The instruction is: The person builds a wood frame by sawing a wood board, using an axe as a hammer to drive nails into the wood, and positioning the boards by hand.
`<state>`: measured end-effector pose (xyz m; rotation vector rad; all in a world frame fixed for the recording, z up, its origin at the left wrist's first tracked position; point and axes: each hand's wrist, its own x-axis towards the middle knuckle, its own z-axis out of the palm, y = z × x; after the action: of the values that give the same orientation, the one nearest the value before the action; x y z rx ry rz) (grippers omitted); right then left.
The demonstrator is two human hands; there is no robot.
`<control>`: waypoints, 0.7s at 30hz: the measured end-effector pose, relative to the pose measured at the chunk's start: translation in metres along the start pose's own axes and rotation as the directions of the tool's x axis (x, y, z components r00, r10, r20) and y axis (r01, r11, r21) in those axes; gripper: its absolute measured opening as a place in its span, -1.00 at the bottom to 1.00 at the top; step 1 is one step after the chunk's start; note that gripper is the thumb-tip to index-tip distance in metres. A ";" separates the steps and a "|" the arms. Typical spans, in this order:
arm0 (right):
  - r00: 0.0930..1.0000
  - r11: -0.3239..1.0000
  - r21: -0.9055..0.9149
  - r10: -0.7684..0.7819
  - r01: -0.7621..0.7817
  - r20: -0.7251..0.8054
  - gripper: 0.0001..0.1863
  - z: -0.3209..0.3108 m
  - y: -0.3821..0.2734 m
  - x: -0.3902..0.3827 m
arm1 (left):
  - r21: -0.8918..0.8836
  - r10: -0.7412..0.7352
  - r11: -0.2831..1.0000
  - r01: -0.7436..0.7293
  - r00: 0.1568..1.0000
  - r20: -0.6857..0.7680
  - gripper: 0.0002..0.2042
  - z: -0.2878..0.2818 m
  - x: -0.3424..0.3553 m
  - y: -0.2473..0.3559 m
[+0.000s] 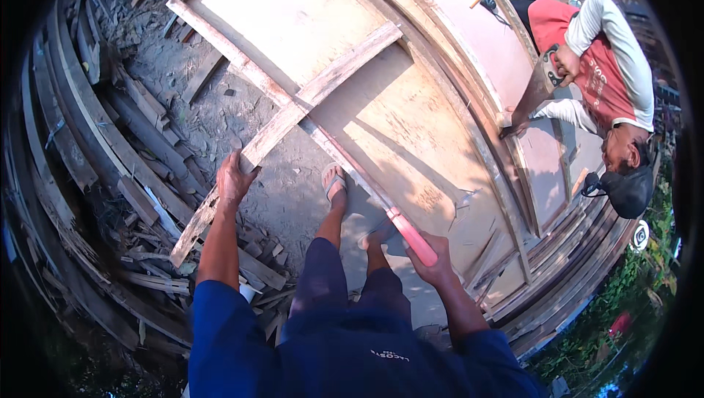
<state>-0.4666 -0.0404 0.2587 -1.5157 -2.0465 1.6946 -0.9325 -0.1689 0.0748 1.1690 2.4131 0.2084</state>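
My left hand is closed round the lower left part of a long weathered plank. This plank slants up to the right and lies across the near edge of a wooden frame with pale panels. In my right hand is a long, slim tool with a pinkish-red handle, wrapped by my fingers. The tool points up and left along the frame's edge, toward where the plank crosses. Its far part blends with that edge, so I cannot tell its exact kind.
At right, a co-worker in a red and white shirt bends over the frame, gripping a handsaw. Scrap boards pile up at left. More long timbers lie at lower right. My sandalled foot stands below the plank.
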 end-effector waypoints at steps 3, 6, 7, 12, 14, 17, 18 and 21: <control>0.996 0.990 -0.109 -0.084 0.086 0.024 -0.52 -0.009 -0.006 -0.003 | -0.011 0.001 1.000 -0.001 1.000 0.000 -0.25 -0.009 -0.017 0.001; 0.990 0.993 -0.032 -0.118 0.116 -0.077 -0.83 -0.008 -0.041 -0.005 | -0.039 0.020 0.999 -0.022 0.999 -0.045 -0.23 -0.027 -0.027 0.004; 0.989 0.993 -0.031 -0.119 0.117 -0.086 -0.83 -0.011 -0.044 -0.011 | -0.043 0.033 0.998 -0.036 0.998 -0.056 -0.24 -0.031 -0.025 0.005; 0.967 0.982 -0.119 -0.171 0.150 -0.190 -0.88 -0.018 -0.048 -0.014 | -0.093 0.128 0.987 -0.131 0.991 -0.044 -0.27 -0.049 0.041 0.047; 0.967 0.987 -0.109 -0.139 0.118 -0.215 -0.87 -0.018 -0.038 0.006 | -0.114 0.144 0.983 -0.147 0.989 -0.027 -0.29 -0.053 0.088 0.075; 0.933 0.997 -0.074 -0.056 0.032 -0.355 -0.89 -0.018 -0.024 0.059 | -0.073 0.202 0.977 -0.203 0.979 -0.010 -0.32 -0.047 0.169 0.121; 0.931 0.997 -0.074 -0.053 0.027 -0.361 -0.89 -0.021 -0.025 0.076 | -0.078 0.226 0.971 -0.226 0.974 -0.015 -0.33 -0.048 0.192 0.138; 0.906 0.998 0.056 0.058 -0.038 -0.418 -0.85 -0.031 -0.030 0.125 | -0.048 0.306 0.952 -0.303 0.950 0.056 -0.33 -0.057 0.259 0.173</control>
<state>-0.5295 0.0727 0.2328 -1.7437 -1.7456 1.2717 -0.9764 0.1439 0.0955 1.5041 2.1550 0.3083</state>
